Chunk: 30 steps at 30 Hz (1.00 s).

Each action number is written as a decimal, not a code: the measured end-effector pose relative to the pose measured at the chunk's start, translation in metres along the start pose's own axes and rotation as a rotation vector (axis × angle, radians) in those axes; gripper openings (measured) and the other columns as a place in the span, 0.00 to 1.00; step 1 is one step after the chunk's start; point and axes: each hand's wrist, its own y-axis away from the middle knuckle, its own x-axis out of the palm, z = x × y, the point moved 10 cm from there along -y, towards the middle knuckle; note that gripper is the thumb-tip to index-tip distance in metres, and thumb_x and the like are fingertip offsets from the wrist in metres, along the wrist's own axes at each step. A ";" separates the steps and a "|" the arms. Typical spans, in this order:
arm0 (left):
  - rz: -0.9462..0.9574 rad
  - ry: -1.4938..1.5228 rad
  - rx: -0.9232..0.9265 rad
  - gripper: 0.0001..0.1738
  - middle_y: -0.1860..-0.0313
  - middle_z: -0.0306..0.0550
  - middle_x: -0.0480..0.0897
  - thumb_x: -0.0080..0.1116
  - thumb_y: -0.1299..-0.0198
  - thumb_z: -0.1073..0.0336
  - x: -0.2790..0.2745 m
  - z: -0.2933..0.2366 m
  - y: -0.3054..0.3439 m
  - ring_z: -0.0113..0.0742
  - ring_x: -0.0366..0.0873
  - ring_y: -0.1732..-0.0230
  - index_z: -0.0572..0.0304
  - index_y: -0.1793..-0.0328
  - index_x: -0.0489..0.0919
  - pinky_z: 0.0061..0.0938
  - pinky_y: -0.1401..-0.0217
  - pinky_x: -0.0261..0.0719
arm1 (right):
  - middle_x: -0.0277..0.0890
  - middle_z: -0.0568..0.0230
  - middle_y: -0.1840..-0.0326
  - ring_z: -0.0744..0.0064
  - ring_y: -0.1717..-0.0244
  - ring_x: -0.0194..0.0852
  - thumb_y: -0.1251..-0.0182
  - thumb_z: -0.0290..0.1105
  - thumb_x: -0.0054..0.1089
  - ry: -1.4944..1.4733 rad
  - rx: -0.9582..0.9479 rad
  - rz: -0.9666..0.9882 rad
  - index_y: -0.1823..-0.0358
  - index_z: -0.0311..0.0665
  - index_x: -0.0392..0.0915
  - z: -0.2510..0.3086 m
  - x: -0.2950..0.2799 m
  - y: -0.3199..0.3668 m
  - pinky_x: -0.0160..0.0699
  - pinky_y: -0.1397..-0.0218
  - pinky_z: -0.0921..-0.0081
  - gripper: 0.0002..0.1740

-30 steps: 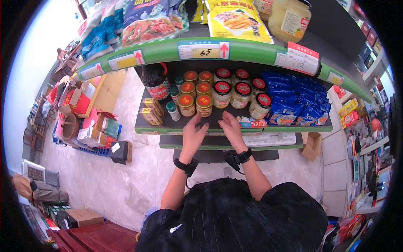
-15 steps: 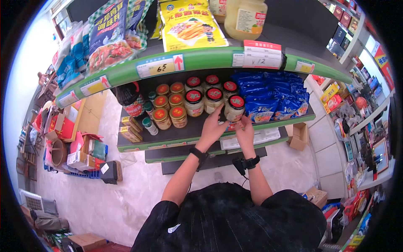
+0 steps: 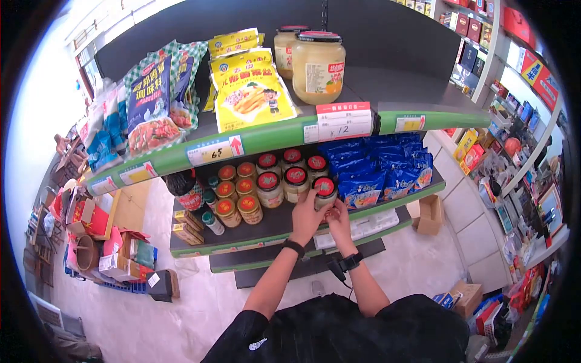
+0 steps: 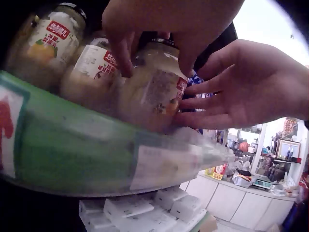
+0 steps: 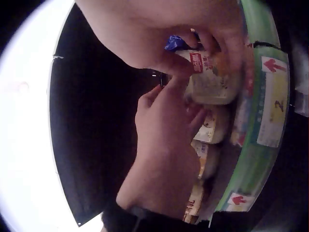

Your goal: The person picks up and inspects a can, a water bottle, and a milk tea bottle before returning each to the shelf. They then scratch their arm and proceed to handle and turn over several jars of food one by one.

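Observation:
A red-lidded glass jar (image 3: 325, 192) stands at the front right of a group of jars on the middle shelf. My left hand (image 3: 307, 216) grips it around the lid and upper side, and in the left wrist view the fingers straddle the jar (image 4: 152, 87). My right hand (image 3: 340, 225) is at the jar's right side; in the left wrist view this hand (image 4: 251, 84) has its fingers extended against or close beside the glass. In the right wrist view the label of the jar (image 5: 212, 77) shows between both hands.
Blue packets (image 3: 387, 172) lie right of the jar. Gold-lidded jars (image 3: 249, 209), small bottles and a dark bottle (image 3: 184, 190) stand to the left. Above, the upper shelf's green edge (image 3: 272, 136) juts out, bearing yellow packets (image 3: 251, 97) and large jars (image 3: 319, 69).
Both hands have moved from in front of the gold-lidded jars to the red-lidded jar at the front right, and the left hand has taken hold of it. The head view has shifted, showing more upper shelf.

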 end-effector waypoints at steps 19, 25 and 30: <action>-0.256 -0.144 0.592 0.26 0.35 0.66 0.80 0.79 0.55 0.64 -0.073 -0.103 0.075 0.59 0.84 0.42 0.46 0.45 0.88 0.42 0.43 0.86 | 0.67 0.49 0.27 0.61 0.29 0.71 0.36 0.16 0.55 -0.089 -0.107 0.130 0.22 0.24 0.56 0.138 -0.001 0.079 0.72 0.27 0.64 0.39; -0.273 -0.159 1.010 0.21 0.37 0.72 0.79 0.79 0.54 0.67 -0.141 -0.208 0.080 0.65 0.82 0.39 0.41 0.51 0.89 0.48 0.40 0.86 | 0.60 0.38 0.23 0.52 0.23 0.62 0.34 0.28 0.58 -0.108 -0.533 0.046 0.21 0.16 0.48 0.252 -0.002 0.119 0.61 0.22 0.60 0.45; -0.321 0.082 1.248 0.19 0.35 0.73 0.77 0.79 0.51 0.65 -0.172 -0.276 0.051 0.71 0.78 0.35 0.46 0.52 0.87 0.51 0.37 0.85 | 0.58 0.37 0.22 0.50 0.24 0.62 0.31 0.47 0.62 -0.107 -0.797 -0.176 0.21 0.19 0.47 0.319 -0.015 0.114 0.62 0.22 0.56 0.51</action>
